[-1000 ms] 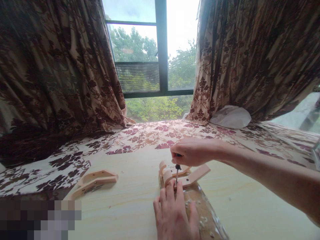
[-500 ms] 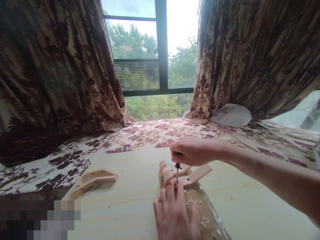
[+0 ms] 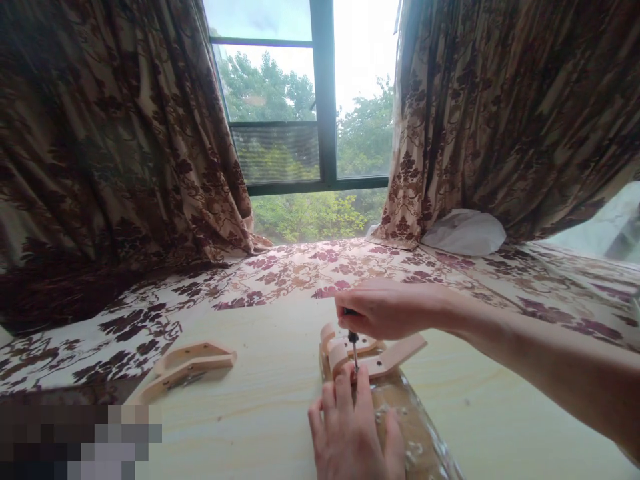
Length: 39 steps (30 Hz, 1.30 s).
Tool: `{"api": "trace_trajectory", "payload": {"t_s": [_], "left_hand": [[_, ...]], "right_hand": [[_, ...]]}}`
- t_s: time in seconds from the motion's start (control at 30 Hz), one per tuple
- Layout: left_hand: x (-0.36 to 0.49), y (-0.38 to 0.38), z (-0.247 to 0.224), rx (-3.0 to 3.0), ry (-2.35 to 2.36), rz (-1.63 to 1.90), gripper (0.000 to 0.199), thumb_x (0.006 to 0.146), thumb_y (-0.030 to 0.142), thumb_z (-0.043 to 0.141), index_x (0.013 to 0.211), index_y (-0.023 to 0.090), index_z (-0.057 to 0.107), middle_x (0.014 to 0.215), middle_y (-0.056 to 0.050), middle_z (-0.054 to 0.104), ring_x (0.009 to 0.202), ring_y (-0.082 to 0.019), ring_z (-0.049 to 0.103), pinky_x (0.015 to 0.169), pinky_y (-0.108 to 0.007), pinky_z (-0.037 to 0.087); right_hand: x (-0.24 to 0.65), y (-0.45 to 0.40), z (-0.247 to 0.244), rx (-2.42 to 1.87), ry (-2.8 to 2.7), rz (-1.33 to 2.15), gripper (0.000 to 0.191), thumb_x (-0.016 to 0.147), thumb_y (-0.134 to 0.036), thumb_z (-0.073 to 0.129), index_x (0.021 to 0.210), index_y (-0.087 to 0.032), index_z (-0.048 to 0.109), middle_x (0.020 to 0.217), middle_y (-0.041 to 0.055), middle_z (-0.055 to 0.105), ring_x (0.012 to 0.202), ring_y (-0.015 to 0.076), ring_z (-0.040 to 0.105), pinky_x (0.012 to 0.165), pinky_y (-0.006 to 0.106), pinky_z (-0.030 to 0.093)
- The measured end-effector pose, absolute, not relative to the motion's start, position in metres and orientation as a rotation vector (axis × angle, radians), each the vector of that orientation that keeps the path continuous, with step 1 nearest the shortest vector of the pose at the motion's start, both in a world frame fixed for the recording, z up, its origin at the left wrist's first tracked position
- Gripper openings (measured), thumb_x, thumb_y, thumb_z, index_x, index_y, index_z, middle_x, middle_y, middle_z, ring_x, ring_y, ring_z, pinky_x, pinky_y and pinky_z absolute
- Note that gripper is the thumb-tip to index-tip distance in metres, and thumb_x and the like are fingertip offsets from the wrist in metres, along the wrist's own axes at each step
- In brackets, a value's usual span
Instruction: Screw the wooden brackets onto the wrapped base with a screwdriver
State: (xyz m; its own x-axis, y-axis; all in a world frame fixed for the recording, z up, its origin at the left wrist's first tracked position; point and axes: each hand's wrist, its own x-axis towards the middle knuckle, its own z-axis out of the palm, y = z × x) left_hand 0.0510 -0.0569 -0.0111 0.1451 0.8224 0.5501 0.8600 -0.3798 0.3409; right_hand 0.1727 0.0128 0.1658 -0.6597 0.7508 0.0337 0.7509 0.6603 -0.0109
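My right hand (image 3: 377, 308) is wrapped round the dark handle of a screwdriver (image 3: 355, 340), whose shaft points down at a light wooden piece (image 3: 390, 360). My left hand (image 3: 350, 427) lies palm down with its fingers apart, the fingertips pressing the near end of that piece beside the screwdriver tip. A second wooden piece (image 3: 327, 333) lies just behind the first. Both rest on a brown board wrapped in clear plastic (image 3: 400, 407), with small white bits on it. The exact tip of the screwdriver is partly hidden by my fingers.
Two more angled wooden pieces (image 3: 205, 360) lie on the left of the pale wooden table (image 3: 250, 413), with small metal bits by them. Beyond are a floral cloth (image 3: 290, 267), a white plastic bag (image 3: 465, 232), patterned curtains (image 3: 150, 133) and a window.
My right hand has turned slightly and shifted a little left, and the screwdriver now leans slightly. My left hand stays at the wooden piece. The whole view has shifted slightly.
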Motion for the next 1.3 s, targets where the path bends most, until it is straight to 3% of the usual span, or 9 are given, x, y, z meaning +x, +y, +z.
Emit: {"api": "trace_trajectory", "payload": {"t_s": [0.17, 0.37, 0.57, 0.8, 1.1, 1.3], "left_hand": [[0.051, -0.058, -0.01, -2.342, -1.722, -1.085, 0.048, 0.079, 0.029, 0.048, 0.125, 0.022, 0.056, 0.13, -0.004, 0.057, 0.108, -0.027, 0.052, 0.089, -0.044, 0.039], [0.052, -0.058, -0.01, -2.338, -1.705, -1.082, 0.046, 0.08, 0.03, 0.048, 0.125, 0.022, 0.056, 0.128, -0.004, 0.057, 0.109, -0.026, 0.052, 0.09, -0.044, 0.038], [0.052, -0.059, -0.007, -2.349, -1.721, -1.099, 0.046, 0.08, 0.031, 0.049, 0.125, 0.022, 0.056, 0.129, -0.005, 0.057, 0.109, -0.027, 0.051, 0.09, -0.044, 0.038], [0.053, -0.06, -0.007, -2.348, -1.72, -1.096, 0.046, 0.082, 0.031, 0.046, 0.126, 0.022, 0.055, 0.131, -0.005, 0.055, 0.11, -0.026, 0.05, 0.092, -0.043, 0.037], [0.053, -0.061, -0.006, -2.354, -1.717, -1.063, 0.047, 0.082, 0.03, 0.046, 0.127, 0.021, 0.054, 0.131, -0.005, 0.055, 0.111, -0.026, 0.05, 0.091, -0.043, 0.037], [0.053, -0.061, -0.007, -2.351, -1.702, -1.098, 0.046, 0.083, 0.029, 0.044, 0.127, 0.021, 0.053, 0.131, -0.004, 0.055, 0.113, -0.025, 0.048, 0.092, -0.043, 0.036]], "right_hand": [[0.175, 0.012, 0.176, -1.337, -2.852, 0.01, 0.023, 0.086, -0.03, 0.044, 0.085, -0.017, 0.063, 0.071, 0.0037, 0.06, 0.057, 0.0113, 0.04, 0.052, 0.024, 0.026], [0.18, 0.01, 0.179, -1.22, -2.911, 0.108, 0.019, 0.085, -0.02, 0.043, 0.086, -0.019, 0.062, 0.076, 0.0021, 0.061, 0.064, 0.0112, 0.043, 0.056, 0.023, 0.028], [0.175, 0.009, 0.171, -1.325, -2.841, 0.011, 0.023, 0.086, -0.022, 0.04, 0.082, -0.017, 0.062, 0.068, 0.0032, 0.058, 0.057, 0.0115, 0.038, 0.052, 0.025, 0.026], [0.175, 0.004, 0.185, -1.263, -2.937, 0.024, 0.019, 0.081, -0.023, 0.048, 0.086, -0.02, 0.065, 0.075, 0.002, 0.063, 0.061, 0.0114, 0.042, 0.054, 0.024, 0.027], [0.171, 0.013, 0.17, -1.363, -2.847, -0.103, 0.031, 0.087, -0.029, 0.04, 0.084, -0.014, 0.066, 0.074, 0.0088, 0.065, 0.06, 0.0133, 0.045, 0.052, 0.026, 0.026], [0.172, 0.006, 0.187, -1.291, -2.963, 0.069, 0.019, 0.081, -0.025, 0.05, 0.09, -0.02, 0.067, 0.073, 0.0015, 0.063, 0.058, 0.0107, 0.042, 0.053, 0.023, 0.027]]}}
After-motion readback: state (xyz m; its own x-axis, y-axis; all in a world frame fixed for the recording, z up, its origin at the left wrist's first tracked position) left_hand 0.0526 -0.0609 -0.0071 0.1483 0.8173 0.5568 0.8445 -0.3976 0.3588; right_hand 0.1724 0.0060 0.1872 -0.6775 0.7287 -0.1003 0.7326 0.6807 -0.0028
